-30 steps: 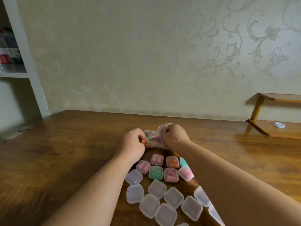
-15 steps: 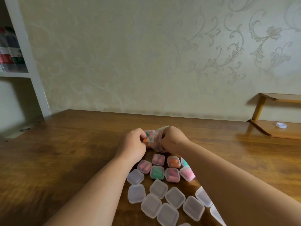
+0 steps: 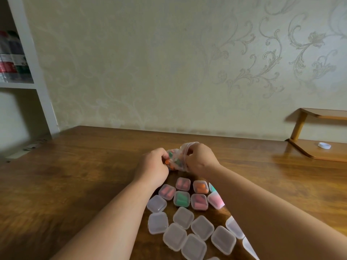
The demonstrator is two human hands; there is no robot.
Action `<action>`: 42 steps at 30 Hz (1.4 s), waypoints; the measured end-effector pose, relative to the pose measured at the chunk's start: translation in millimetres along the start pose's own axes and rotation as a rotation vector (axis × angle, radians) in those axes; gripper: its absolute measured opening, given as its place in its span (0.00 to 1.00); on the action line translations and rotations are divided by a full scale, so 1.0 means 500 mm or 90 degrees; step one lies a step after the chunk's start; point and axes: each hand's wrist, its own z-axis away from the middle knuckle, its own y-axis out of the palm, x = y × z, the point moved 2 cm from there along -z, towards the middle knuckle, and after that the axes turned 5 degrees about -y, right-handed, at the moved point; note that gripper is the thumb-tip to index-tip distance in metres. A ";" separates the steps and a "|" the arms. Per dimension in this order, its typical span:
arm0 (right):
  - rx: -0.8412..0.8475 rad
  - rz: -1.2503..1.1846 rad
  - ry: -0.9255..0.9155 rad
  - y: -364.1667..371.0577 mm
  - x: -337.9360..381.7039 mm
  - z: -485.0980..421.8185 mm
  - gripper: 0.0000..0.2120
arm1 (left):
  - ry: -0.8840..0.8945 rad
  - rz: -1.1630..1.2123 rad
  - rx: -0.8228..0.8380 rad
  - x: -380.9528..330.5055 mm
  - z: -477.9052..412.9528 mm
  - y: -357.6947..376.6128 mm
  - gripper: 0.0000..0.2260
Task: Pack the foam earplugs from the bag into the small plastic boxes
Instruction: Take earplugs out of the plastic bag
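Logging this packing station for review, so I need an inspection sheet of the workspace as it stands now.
Surface: glossy wooden table.
Job's things: clear bag of coloured earplugs; filled boxes lie beyond the empty boxes, lids shut.
Clutter: white cap on a low wooden stand, far right.
Grippers: left hand and right hand both grip the bag.
Cables: nothing seen.
Surroundings: patterned wall; white shelf with bottles, left.

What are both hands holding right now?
Left hand: closed, gripping the bag.
Right hand: closed, gripping the same bag's rim.
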 end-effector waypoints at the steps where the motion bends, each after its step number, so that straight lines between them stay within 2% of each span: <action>1: -0.030 -0.031 -0.008 0.000 -0.004 0.001 0.12 | -0.001 0.001 0.001 0.000 0.000 0.000 0.12; 3: -0.032 -0.048 -0.034 -0.004 0.004 0.006 0.11 | 0.000 -0.001 -0.004 -0.001 0.000 -0.001 0.11; 7: 0.064 -0.010 -0.096 0.005 0.025 0.011 0.11 | -0.004 -0.007 -0.018 -0.003 0.001 -0.001 0.11; 11: 0.112 0.034 -0.056 0.024 0.026 -0.002 0.10 | -0.014 -0.004 -0.011 -0.002 0.001 0.001 0.13; 15: 0.187 0.105 -0.029 0.021 0.065 0.000 0.16 | -0.010 -0.008 -0.011 -0.004 0.003 0.000 0.11; 20: 0.235 0.192 0.009 0.027 0.062 -0.010 0.14 | -0.011 -0.009 -0.013 -0.009 0.007 -0.002 0.11; 22: 0.208 0.178 0.002 0.025 0.056 -0.010 0.17 | -0.012 -0.006 -0.011 -0.008 0.008 -0.002 0.11; 25: 0.134 0.104 -0.076 0.011 0.039 0.007 0.16 | -0.013 0.000 -0.009 -0.006 0.006 -0.001 0.12; 29: -0.094 -0.088 -0.067 0.003 -0.009 0.005 0.10 | -0.017 -0.008 -0.020 -0.005 0.005 -0.003 0.12; 33: -0.173 -0.123 -0.114 -0.018 -0.028 0.020 0.05 | -0.023 -0.008 -0.021 -0.007 0.005 -0.005 0.11; 38: -0.255 -0.203 -0.088 -0.042 -0.061 0.051 0.12 | -0.026 0.005 -0.033 -0.009 0.009 -0.010 0.10; 42: -0.283 -0.240 -0.073 -0.052 -0.090 0.084 0.09 | -0.013 0.017 -0.065 -0.023 0.022 -0.023 0.12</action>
